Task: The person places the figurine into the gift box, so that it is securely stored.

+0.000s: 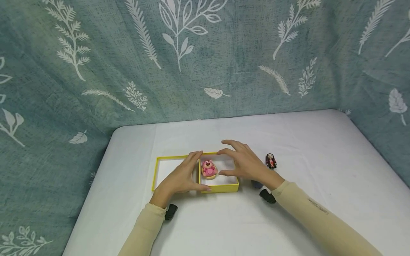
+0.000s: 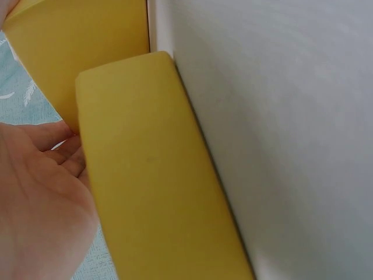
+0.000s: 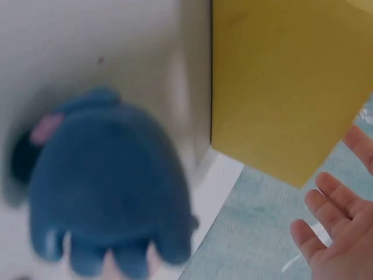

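Note:
A yellow box (image 1: 221,188) with a white inside lies near the middle of the table. In it is a pink bear figurine (image 1: 209,170), on the left side. My left hand (image 1: 179,177) grips the box across its left end, thumb at the front wall and fingers at the back; the left wrist view shows fingertips (image 2: 67,131) against the yellow wall. Over the box's right part hovers my right hand (image 1: 245,163), fingers bent and spread, thumb apart from the bear, holding nothing. The right wrist view shows its fingers (image 3: 329,204) beside the box's yellow wall.
Left of the box lies a second shallow yellow-edged tray (image 1: 155,174), partly behind my left hand. A blue figurine (image 3: 111,181) stands right of the box, mostly under my right wrist in the head view. Farther right is a small dark-haired doll figurine (image 1: 270,161).

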{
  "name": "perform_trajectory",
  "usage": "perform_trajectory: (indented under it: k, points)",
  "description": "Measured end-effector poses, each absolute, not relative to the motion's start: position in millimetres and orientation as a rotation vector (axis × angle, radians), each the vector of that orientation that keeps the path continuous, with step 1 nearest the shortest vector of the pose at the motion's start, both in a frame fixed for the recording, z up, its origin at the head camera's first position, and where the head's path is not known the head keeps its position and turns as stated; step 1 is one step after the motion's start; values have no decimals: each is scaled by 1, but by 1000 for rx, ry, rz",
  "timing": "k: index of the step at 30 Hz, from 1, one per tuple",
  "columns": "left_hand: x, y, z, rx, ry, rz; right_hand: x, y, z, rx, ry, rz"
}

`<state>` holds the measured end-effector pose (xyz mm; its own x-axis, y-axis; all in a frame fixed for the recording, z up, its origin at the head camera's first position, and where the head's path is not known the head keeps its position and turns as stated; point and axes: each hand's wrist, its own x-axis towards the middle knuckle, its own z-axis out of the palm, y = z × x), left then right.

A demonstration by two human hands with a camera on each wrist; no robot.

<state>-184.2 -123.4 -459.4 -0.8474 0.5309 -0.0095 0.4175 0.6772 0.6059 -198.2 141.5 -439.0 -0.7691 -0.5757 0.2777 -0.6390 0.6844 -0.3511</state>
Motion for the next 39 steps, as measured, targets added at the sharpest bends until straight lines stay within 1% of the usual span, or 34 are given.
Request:
perform_trajectory:
  k: [10,16,30,39]
  points:
    - [-184,-124,-460,760,2705,909,-185,191,-422,886,-2785,735]
    - [-182,-126,-461,748,2694,903,-174,213,-432,903,-2804,741]
    - [-185,-125,-460,767,2686,913,-158,219,-457,986,-2851,661]
    - [-186,-126,-462,777,2696,906,-156,219,-468,1006,-2858,638]
